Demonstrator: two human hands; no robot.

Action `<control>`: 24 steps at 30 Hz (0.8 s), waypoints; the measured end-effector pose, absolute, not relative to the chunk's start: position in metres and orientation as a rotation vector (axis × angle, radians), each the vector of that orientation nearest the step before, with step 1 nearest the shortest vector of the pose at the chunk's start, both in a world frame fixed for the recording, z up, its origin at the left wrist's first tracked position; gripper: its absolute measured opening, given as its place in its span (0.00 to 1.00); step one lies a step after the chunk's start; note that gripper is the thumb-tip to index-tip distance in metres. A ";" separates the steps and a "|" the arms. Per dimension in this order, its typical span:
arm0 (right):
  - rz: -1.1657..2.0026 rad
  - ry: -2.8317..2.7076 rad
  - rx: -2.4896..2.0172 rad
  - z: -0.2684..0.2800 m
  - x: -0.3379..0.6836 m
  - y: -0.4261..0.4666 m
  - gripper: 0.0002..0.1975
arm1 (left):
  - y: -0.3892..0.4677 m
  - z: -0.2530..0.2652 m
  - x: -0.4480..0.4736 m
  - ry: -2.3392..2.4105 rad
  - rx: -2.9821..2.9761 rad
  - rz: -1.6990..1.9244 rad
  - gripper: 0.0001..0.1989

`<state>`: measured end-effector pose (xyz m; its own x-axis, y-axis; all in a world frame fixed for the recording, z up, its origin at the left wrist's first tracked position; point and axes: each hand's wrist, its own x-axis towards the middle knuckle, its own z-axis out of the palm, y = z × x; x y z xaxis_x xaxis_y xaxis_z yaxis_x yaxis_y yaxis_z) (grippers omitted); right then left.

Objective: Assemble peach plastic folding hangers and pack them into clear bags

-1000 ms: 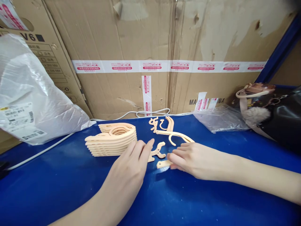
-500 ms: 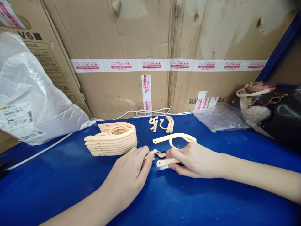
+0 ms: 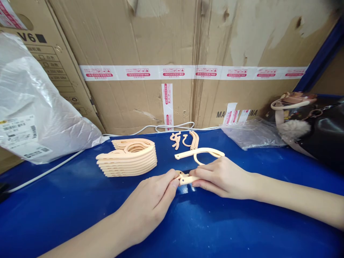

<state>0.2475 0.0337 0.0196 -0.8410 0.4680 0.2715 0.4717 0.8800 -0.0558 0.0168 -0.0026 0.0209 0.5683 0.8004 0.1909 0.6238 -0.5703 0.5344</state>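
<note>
Near the middle of the blue table, my left hand (image 3: 154, 197) pinches a small cream hanger hook piece (image 3: 179, 174), mostly covered by the fingers. From the other side, my right hand (image 3: 225, 178) grips a cream hanger arm (image 3: 185, 180) with a hole in its end. That end meets the hook piece at my left fingertips; whether the two are joined, I cannot tell. Just beyond my right hand lies another cream hanger arm (image 3: 188, 153), with a curved hook (image 3: 198, 160) beside it. A neat stack of folded hangers (image 3: 127, 166) sits beyond my left hand.
Loose hook pieces (image 3: 176, 139) and curved arms (image 3: 194, 139) lie farther back. A white cable (image 3: 174, 127) runs along the cardboard boxes (image 3: 134, 36). At left stands a white plastic bag (image 3: 48, 107); at right are a clear bag (image 3: 249, 134) and a black bag (image 3: 328, 132).
My left hand has moved right with the hook piece, closing the gap to the arm's holed end. My right hand has shifted slightly left and up, still gripping the arm.
</note>
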 end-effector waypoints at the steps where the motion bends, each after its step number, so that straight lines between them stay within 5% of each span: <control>1: -0.014 -2.769 -0.704 0.020 0.247 0.034 0.20 | -0.002 0.020 0.017 1.162 2.417 0.579 0.13; 6: 0.006 -2.758 -0.685 0.020 0.247 0.031 0.19 | -0.002 0.013 0.017 1.232 2.742 0.542 0.08; 18: 0.210 -2.716 -0.713 0.021 0.245 0.029 0.18 | -0.002 0.010 0.016 1.139 3.582 0.598 0.14; 24: 0.219 -2.695 -0.702 0.021 0.246 0.031 0.18 | -0.003 0.012 0.017 1.244 3.587 0.674 0.12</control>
<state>0.2462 0.0309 0.0207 -0.8176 0.4971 0.2906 0.4437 0.8655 -0.2323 0.0170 -0.0033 0.0122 0.7637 0.4120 0.4970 0.6413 -0.5726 -0.5108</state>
